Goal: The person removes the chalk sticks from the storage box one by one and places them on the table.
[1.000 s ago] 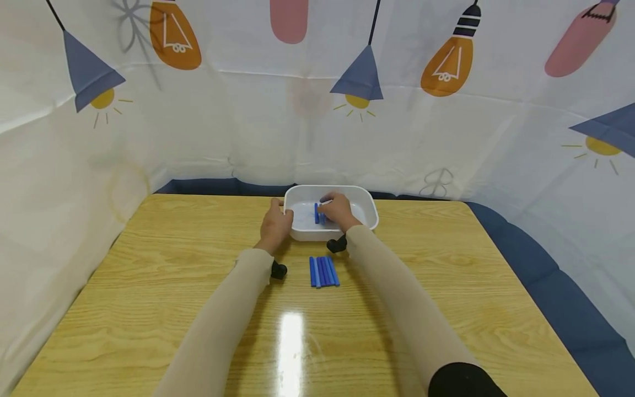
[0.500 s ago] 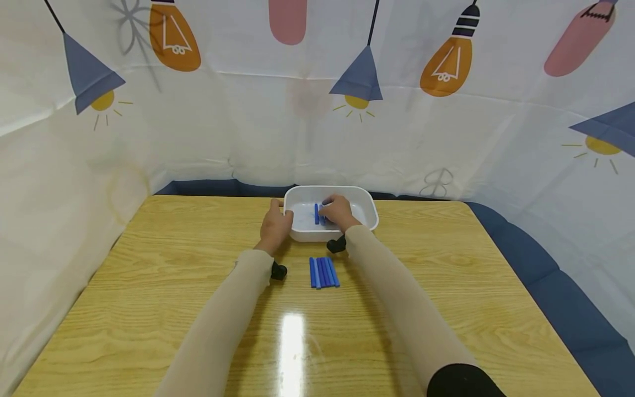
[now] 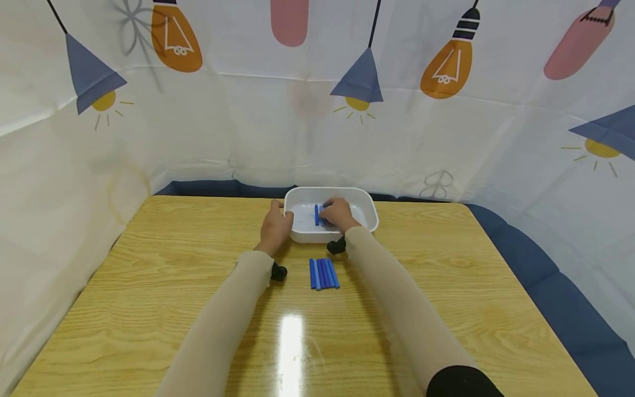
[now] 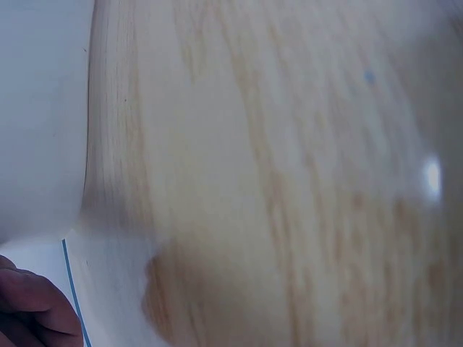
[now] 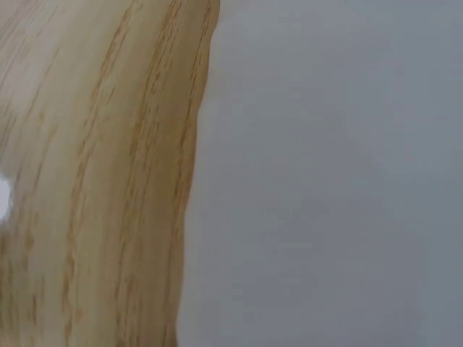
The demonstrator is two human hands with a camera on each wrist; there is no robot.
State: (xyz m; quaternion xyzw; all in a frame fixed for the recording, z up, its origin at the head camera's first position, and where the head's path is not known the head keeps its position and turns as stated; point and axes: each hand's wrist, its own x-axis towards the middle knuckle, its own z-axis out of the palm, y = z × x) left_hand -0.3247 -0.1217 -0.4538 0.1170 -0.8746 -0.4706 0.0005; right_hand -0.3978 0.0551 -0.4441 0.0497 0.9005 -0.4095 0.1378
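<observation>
A white tray (image 3: 310,237) stands at the far side of the table. My left hand (image 3: 275,225) grips its left rim, thumb near the front and fingers behind; in the left wrist view only some curled fingers (image 4: 36,300) show, beside the tray's wall (image 4: 43,108). My right hand (image 3: 339,213) reaches into the tray from the front right and pinches a blue stick (image 3: 322,223), partly covered by the fingertips. Another blue stick (image 3: 316,215) lies parallel just left of it. The white tray wall (image 5: 311,181) fills most of the right wrist view, where that hand is out of sight.
Several blue sticks (image 3: 324,274) lie side by side on the wooden table (image 3: 149,286), in front of the tray between the forearms. Behind the table hangs a white cloth (image 3: 258,127) printed with lamps and bulbs.
</observation>
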